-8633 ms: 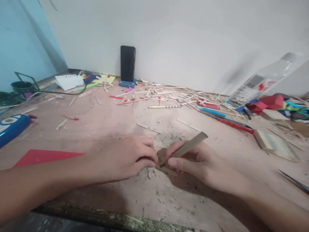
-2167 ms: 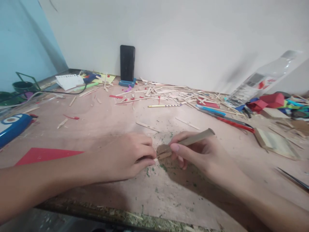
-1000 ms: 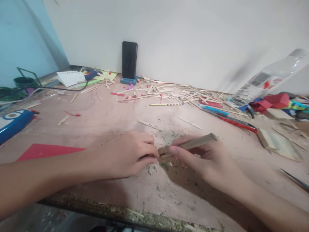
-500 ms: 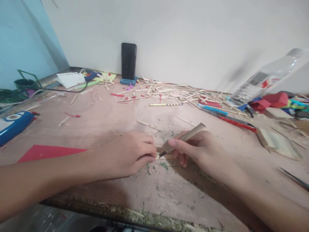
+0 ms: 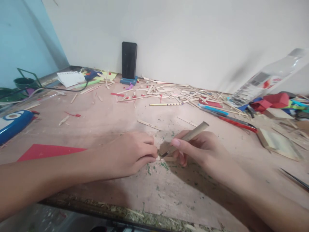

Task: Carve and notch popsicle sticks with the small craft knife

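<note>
A small wooden stick (image 5: 166,159) is being pinned flat on the table (image 5: 101,122) by the closed fingertips of the left hand (image 5: 127,154). A tan-handled knife (image 5: 185,139) is being gripped tightly by the right hand (image 5: 200,149), its tip touching the stick. The label on the plastic bottle (image 5: 265,79) is being shown too blurred to read.

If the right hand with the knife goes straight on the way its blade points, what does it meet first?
Most likely the small wooden stick at the tip of the craft knife, then the fingers of the left hand pinning it.

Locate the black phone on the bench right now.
Head view, far left of centre: the black phone stands upright against the white wall on a blue stand, behind the scattered wooden sticks.
</note>
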`<state>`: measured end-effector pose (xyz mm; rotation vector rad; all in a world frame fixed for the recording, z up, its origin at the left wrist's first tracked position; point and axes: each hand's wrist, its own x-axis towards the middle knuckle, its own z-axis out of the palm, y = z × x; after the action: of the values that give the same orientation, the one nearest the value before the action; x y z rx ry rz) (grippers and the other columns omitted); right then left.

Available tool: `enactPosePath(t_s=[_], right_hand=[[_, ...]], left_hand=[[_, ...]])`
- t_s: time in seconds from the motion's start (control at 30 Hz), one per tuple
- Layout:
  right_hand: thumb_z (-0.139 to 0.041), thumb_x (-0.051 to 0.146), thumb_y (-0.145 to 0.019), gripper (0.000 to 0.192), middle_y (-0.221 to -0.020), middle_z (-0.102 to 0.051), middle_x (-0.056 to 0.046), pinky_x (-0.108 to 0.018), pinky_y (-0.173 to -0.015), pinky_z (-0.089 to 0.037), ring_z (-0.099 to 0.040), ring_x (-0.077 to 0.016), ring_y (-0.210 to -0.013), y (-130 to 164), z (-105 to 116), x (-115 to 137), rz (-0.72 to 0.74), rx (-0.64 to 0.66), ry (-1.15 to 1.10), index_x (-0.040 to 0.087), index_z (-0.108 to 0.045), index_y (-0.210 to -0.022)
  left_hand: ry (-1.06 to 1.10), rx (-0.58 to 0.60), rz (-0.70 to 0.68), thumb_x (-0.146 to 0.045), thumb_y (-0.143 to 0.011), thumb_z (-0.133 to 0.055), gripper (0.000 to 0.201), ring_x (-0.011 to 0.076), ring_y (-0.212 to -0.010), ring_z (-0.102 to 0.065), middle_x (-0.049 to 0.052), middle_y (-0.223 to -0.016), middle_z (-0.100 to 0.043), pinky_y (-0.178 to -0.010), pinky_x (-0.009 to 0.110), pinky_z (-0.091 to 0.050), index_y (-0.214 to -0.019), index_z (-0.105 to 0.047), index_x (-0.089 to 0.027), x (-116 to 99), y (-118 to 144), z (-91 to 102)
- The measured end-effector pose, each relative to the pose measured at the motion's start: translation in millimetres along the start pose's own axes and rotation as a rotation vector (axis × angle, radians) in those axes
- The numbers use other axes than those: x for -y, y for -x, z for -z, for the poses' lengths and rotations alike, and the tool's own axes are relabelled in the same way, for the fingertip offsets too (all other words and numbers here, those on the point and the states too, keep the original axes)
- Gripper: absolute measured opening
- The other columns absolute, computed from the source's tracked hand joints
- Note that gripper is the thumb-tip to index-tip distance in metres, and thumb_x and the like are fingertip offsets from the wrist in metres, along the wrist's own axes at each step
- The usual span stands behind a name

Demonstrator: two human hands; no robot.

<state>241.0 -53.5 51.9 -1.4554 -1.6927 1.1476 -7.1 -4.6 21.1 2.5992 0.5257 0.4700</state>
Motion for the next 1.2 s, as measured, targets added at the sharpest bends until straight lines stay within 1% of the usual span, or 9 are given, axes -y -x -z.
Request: enactPosePath(t_s=[0.1, 0.2, 0.27, 0.37, 0.47, 0.57, 0.67, 1.0, 1.2], right_hand=[[-0.074, 0.057, -0.098, 0.047, -0.064, -0.068, -0.002, -0.027, -0.056, -0.05, -0.063, -0.0145, -0.058, 2, -2, -1, 0.05, 0.001, 0.041, 0.021, -0.071, -0.068], [-0.071, 0.049, -0.102, 0.038, -0.068, -0.066, 0.001, -0.025, -0.056, -0.046, -0.06, -0.0123, -0.061, 5, -5, -2, 0.129, -0.011, 0.096, 0.021, -0.073, -0.077], [-0.069, 0.044, -0.105, 0.031, -0.073, -0.068, 0.002, -0.025, -0.059, -0.046, -0.061, -0.0117, -0.065, 8, -7, -2, 0.183, -0.009, 0.131, 0.022, -0.075, -0.084], [-0.066, 0.041, -0.107, 0.03, -0.079, -0.071, 0.002, -0.025, -0.06, -0.048, -0.063, -0.0118, -0.068, 10, -9, -1, 0.229, 0.005, 0.175, 0.022, -0.075, -0.085], [-0.065, 0.041, -0.107, 0.029, -0.083, -0.075, 0.001, -0.027, -0.061, -0.049, -0.066, -0.0133, -0.07, 11, -10, 1, 0.24, 0.012, 0.212, 0.023, -0.076, -0.087], [-0.067, 0.039, -0.107, 0.021, -0.095, -0.08, 0.001, -0.028, -0.073, -0.053, -0.072, -0.0161, -0.085, 11, -8, 5, 0.26, 0.03, 0.249, 0.025, -0.077, -0.094], [-0.067, 0.037, -0.108, 0.017, -0.097, -0.08, 0.003, -0.028, -0.081, -0.053, -0.073, -0.0158, -0.09, 12, -4, 7, 0.277, 0.072, 0.272, 0.027, -0.077, -0.099], [-0.066, 0.038, -0.109, 0.016, -0.098, -0.079, 0.004, -0.03, -0.085, -0.053, -0.072, -0.0155, -0.093, 10, 2, 5, 0.288, 0.127, 0.268, 0.028, -0.076, -0.102], [-0.065, 0.042, -0.108, 0.021, -0.093, -0.079, 0.003, -0.031, -0.077, -0.055, -0.072, -0.0166, -0.085, 12, 2, 9, 0.257, 0.124, 0.235, 0.028, -0.077, -0.097]], left_hand=[[0.012, 0.004, 0.001, -0.019, -0.109, -0.06, 0.02, 0.019, -0.09, -0.066, 0.002, -0.096, -0.071, -0.081, 0.033, -0.045, -0.105, -0.08, -0.019, 0, 0, -0.1], [0.023, 0.006, 0.004, -0.019, -0.109, -0.06, 0.02, 0.0188, -0.092, -0.066, 0.001, -0.097, -0.071, -0.083, 0.033, -0.046, -0.104, -0.078, -0.02, 0, 1, 0.2], [0.02, 0.012, 0.003, -0.018, -0.109, -0.061, 0.018, 0.0187, -0.093, -0.066, 0.001, -0.098, -0.071, -0.083, 0.033, -0.046, -0.103, -0.078, -0.02, 1, 1, 0.4], [0.015, 0.02, 0.006, -0.017, -0.108, -0.061, 0.018, 0.0185, -0.093, -0.066, 0.001, -0.097, -0.07, -0.083, 0.033, -0.046, -0.104, -0.078, -0.02, 1, 1, 0.5], [0.005, 0.032, 0.015, -0.019, -0.109, -0.06, 0.019, 0.0193, -0.093, -0.065, 0.002, -0.098, -0.07, -0.083, 0.033, -0.046, -0.102, -0.077, -0.02, 2, 1, 0.2], [0.009, 0.04, 0.013, -0.02, -0.11, -0.058, 0.021, 0.0197, -0.094, -0.065, 0.002, -0.099, -0.07, -0.084, 0.033, -0.046, -0.106, -0.078, -0.021, 2, 2, 0.0], [0.018, 0.031, 0.002, -0.02, -0.11, -0.059, 0.02, 0.0193, -0.094, -0.066, 0.002, -0.098, -0.07, -0.084, 0.033, -0.046, -0.107, -0.079, -0.021, 2, 2, 0.0], [-0.005, 0.006, -0.009, -0.019, -0.108, -0.063, 0.018, 0.0188, -0.092, -0.067, 0.002, -0.097, -0.072, -0.082, 0.032, -0.047, -0.107, -0.081, -0.02, 1, 1, -0.2], [-0.024, -0.004, -0.037, -0.018, -0.107, -0.063, 0.017, 0.0181, -0.09, -0.067, 0.001, -0.097, -0.072, -0.08, 0.032, -0.047, -0.105, -0.079, -0.021, 1, 2, -0.4]])
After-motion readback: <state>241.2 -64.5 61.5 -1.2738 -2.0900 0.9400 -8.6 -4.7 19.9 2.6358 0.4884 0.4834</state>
